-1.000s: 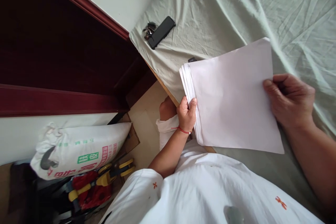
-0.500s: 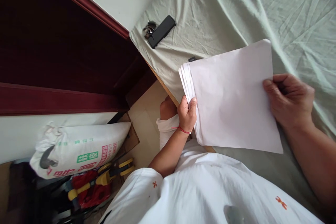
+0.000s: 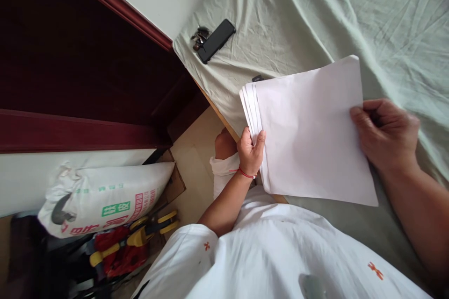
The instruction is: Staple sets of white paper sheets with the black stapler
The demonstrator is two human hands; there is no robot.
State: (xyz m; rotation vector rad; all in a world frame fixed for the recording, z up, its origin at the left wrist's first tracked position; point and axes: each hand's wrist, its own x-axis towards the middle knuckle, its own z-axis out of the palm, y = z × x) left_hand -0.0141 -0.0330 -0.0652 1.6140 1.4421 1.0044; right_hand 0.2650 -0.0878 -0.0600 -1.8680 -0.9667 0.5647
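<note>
A stack of white paper sheets (image 3: 312, 131) is held between my two hands above the bed's edge. My left hand (image 3: 250, 152), with a red string at the wrist, is closed on the stack's left edge, its thumb lying on top. At that side the sheet edges are fanned into several layers. My right hand (image 3: 387, 133) pinches the right edge, thumb on the top face and the other fingers curled behind. The top sheet looks blank and bends slightly. What lies under it is hidden.
On the pale green bedsheet (image 3: 287, 23) lie a black oblong case (image 3: 216, 41) and a bunch of keys (image 3: 201, 36). A small black object (image 3: 257, 78) shows behind the paper. On the floor at left are a white printed sack (image 3: 112, 196) and yellow-handled tools (image 3: 136, 238).
Both hands keep their hold on the paper. The right hand and the paper's right edge have shifted very slightly left; the left thumb has moved slightly right over the top sheet.
</note>
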